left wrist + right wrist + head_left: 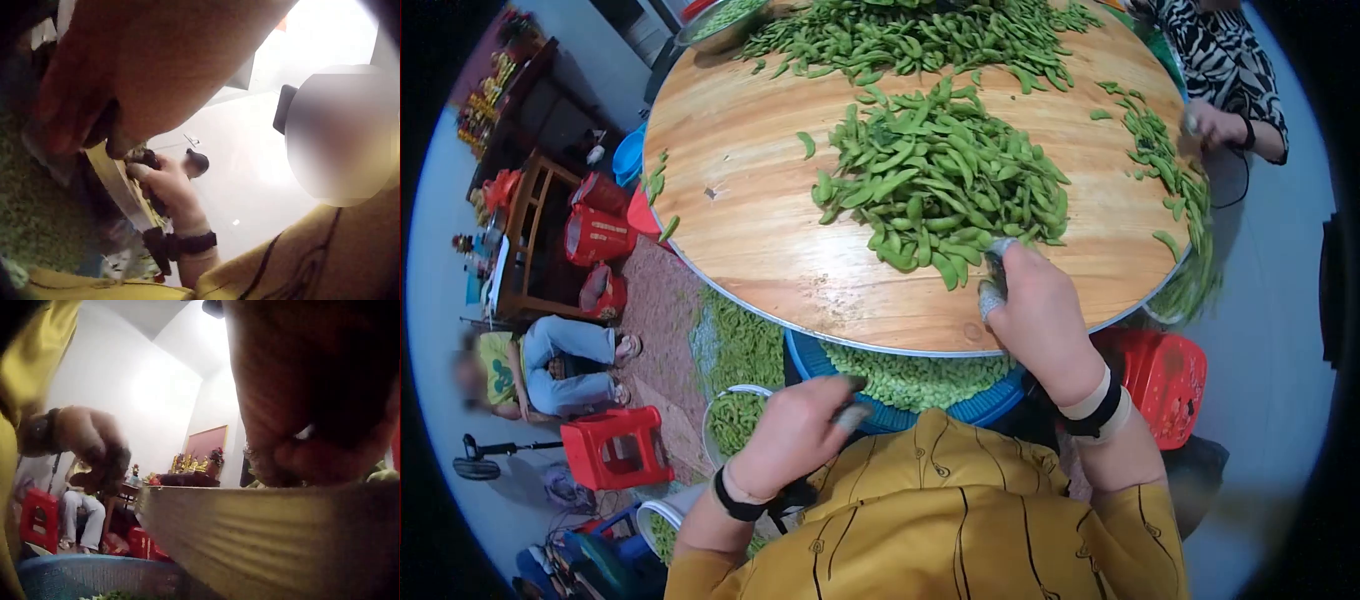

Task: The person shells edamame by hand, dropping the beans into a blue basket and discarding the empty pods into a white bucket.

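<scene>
A heap of green pods (950, 180) lies on the round wooden table (750, 240). At the heap's near edge is my right hand (1045, 305), thumb and index finger apart, grey coverings on their tips; no pod shows between them. My left hand (795, 430) hangs beyond the table's near edge, its fingers loosely bent and nothing visible in them. Below that edge, a blue basket (800, 355) holds shelled green beans (920, 380). In the left wrist view, my left hand (144, 69) is close and dark. The right wrist view shows my right hand (312, 412) above the table edge (262, 531).
A larger pod pile (920, 40) covers the table's far side, with a metal bowl (725, 25) at far left. Another person's hand (1215, 125) is at the right edge by more pods. Red stools (615, 447) stand on both sides; a seated person (565, 355) is at left.
</scene>
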The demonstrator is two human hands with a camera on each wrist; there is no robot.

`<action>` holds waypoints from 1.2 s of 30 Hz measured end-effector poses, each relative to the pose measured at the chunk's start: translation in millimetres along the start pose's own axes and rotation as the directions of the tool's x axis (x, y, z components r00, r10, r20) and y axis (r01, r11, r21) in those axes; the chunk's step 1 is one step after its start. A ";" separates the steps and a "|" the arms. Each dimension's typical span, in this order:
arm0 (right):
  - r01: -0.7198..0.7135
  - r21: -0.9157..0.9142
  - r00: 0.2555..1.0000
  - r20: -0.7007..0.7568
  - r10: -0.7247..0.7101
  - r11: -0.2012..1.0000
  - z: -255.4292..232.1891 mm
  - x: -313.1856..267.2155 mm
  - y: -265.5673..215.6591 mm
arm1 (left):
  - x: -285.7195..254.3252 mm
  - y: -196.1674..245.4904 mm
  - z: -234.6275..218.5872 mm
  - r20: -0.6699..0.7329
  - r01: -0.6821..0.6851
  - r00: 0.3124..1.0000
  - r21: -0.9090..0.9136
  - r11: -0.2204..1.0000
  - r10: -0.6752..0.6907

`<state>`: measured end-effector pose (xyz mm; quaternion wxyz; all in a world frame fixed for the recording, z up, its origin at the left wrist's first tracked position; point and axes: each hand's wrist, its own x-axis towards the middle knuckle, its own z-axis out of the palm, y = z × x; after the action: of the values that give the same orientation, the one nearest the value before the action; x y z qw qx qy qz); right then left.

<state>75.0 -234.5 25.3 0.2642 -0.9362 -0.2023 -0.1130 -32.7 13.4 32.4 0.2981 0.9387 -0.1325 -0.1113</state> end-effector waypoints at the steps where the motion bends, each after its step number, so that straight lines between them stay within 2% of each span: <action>1: -0.042 -0.010 0.999 0.026 0.042 0.999 -2.9 -1.3 -2.5 | 9.3 8.1 3.0 -0.045 -0.080 0.996 -0.151 0.985 0.074; 2: -0.084 -0.022 0.995 0.052 0.085 0.996 -5.0 -3.2 -4.1 | 18.0 14.5 6.3 -0.054 -0.077 0.996 -0.154 0.985 0.070; 4: -0.082 -0.023 0.994 0.071 0.083 0.996 -4.7 -8.0 -3.5 | 32.9 25.8 11.3 -0.118 -0.238 0.968 -0.145 0.960 0.222; 7: -0.072 -0.010 0.996 0.048 0.072 0.997 -2.8 -8.2 -0.9 | 48.8 34.0 16.6 -0.146 -0.304 0.949 -0.200 0.931 0.279; 8: -0.063 0.001 0.998 0.011 0.063 0.998 -2.1 -7.7 -0.8 | 51.8 35.8 20.1 -0.150 -0.301 0.950 -0.196 0.933 0.275; 9: -0.057 0.005 0.998 0.012 0.057 0.998 -5.3 -8.0 -4.3 | 54.8 37.0 23.6 -0.190 -0.266 0.957 -0.279 0.922 0.219; 10: -0.182 0.346 0.983 0.089 0.161 0.921 -12.4 -8.8 -10.9 | 57.0 38.2 25.7 -0.224 -0.233 0.962 -0.363 0.902 0.158; 11: -0.306 0.629 0.952 0.201 0.231 0.715 -18.8 -10.7 -16.9 | 59.0 41.9 23.5 -0.224 -0.227 0.963 -0.362 0.904 0.152; 12: -0.311 0.631 0.950 0.206 0.233 0.711 -24.3 -13.5 -21.5 | 61.1 47.3 19.0 -0.011 0.003 1.000 -0.724 0.690 -0.015; 13: -0.464 0.734 0.886 0.376 0.273 0.495 -30.2 -16.6 -25.1 | 62.5 50.9 17.3 0.252 0.264 0.964 -0.905 0.333 -0.080; 14: -0.593 0.766 0.802 0.536 0.265 0.247 -33.7 -20.0 -27.0 | 62.6 50.1 17.2 0.257 0.268 0.963 -0.903 0.335 -0.076; 16: -0.589 0.777 0.803 0.529 0.274 0.223 -27.0 -33.4 -24.3 | 62.6 44.9 18.1 0.457 0.457 0.889 -0.886 0.083 -0.016; 17: -0.518 0.814 0.850 0.456 0.263 0.264 -24.1 -40.1 -22.7 | 62.4 45.7 23.7 0.441 0.443 0.896 -0.896 0.039 -0.046; 19: -0.408 0.853 0.911 0.353 0.215 0.325 -18.1 -53.0 -16.7 | 62.6 46.6 30.4 0.427 0.430 0.903 -0.899 0.082 -0.049; 20: -0.409 0.855 0.909 0.352 0.222 0.318 -17.1 -55.5 -16.5 | 62.5 46.4 32.5 0.405 0.408 0.913 -0.905 0.122 -0.053; 21: -0.405 0.833 0.910 0.329 0.251 0.377 -16.4 -58.0 -16.8 | 63.0 45.9 34.0 0.412 0.415 0.910 -0.901 0.126 -0.054; 22: -0.403 0.805 0.911 0.306 0.277 0.435 -16.2 -60.3 -17.1 | 64.0 45.4 35.2 0.290 0.297 0.955 -0.912 0.284 -0.067; 23: -0.408 0.805 0.908 0.310 0.280 0.432 -16.8 -62.7 -16.5 | 64.1 45.4 36.3 0.163 0.172 0.985 -0.885 0.433 -0.059; 24: -0.378 0.741 0.925 0.279 0.256 0.555 -18.4 -63.5 -15.1 | 64.1 45.8 36.5 0.166 0.177 0.984 -0.885 0.431 -0.062; 25: -0.338 0.663 0.941 0.251 0.227 0.668 -20.2 -63.5 -14.4 | 64.5 46.1 36.0 0.118 0.117 0.992 -0.838 0.533 -0.033; 26: -0.340 0.663 0.940 0.253 0.227 0.667 -22.4 -62.9 -14.8 | 65.0 46.5 35.4 0.073 0.055 0.997 -0.778 0.626 0.004; 27: -0.311 0.660 0.949 0.250 0.190 0.684 -25.2 -61.2 -15.3 | 65.7 45.8 34.1 0.073 0.055 0.997 -0.778 0.626 0.004; 28: -0.280 0.658 0.957 0.245 0.154 0.699 -26.8 -59.6 -15.3 | 66.2 44.4 32.6 -0.021 -0.108 0.993 -0.572 0.813 0.117; 29: -0.280 0.659 0.958 0.243 0.155 0.698 -27.0 -57.8 -13.4 | 66.0 43.9 31.7 -0.077 -0.263 0.965 -0.307 0.915 0.252; 30: -0.345 0.668 0.931 0.331 0.152 0.660 -26.4 -55.7 -10.3 | 65.4 44.8 30.9 -0.076 -0.266 0.964 -0.305 0.914 0.255; 31: -0.410 0.669 0.897 0.417 0.143 0.620 -25.3 -55.1 -8.7 | 64.7 46.0 29.9 -0.080 -0.276 0.961 -0.231 0.933 0.265; 32: -0.409 0.669 0.898 0.417 0.143 0.620 -23.5 -55.2 -10.3 | 63.9 46.5 29.4 -0.085 -0.284 0.958 -0.155 0.946 0.274; 33: -0.450 0.711 0.888 0.420 0.187 0.540 -20.7 -55.2 -13.5 | 62.5 44.9 30.6 -0.087 -0.283 0.958 -0.155 0.947 0.272; 34: -0.485 0.747 0.874 0.428 0.229 0.454 -18.9 -55.5 -15.6 | 61.0 42.7 33.3 -0.044 -0.208 0.978 -0.321 0.924 0.205; 35: -0.487 0.745 0.873 0.433 0.226 0.455 -18.9 -56.1 -16.9 | 59.2 41.5 35.4 0.010 -0.123 0.989 -0.476 0.871 0.145; 36: -0.546 0.716 0.837 0.486 0.251 0.435 -19.5 -56.5 -18.5 | 57.0 42.5 36.0 0.006 -0.120 0.990 -0.478 0.870 0.140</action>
<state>14.4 -248.7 31.9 0.6599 -0.7200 -0.0392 0.2110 2.8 -57.1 21.3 0.5239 0.8230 -0.1697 -0.1393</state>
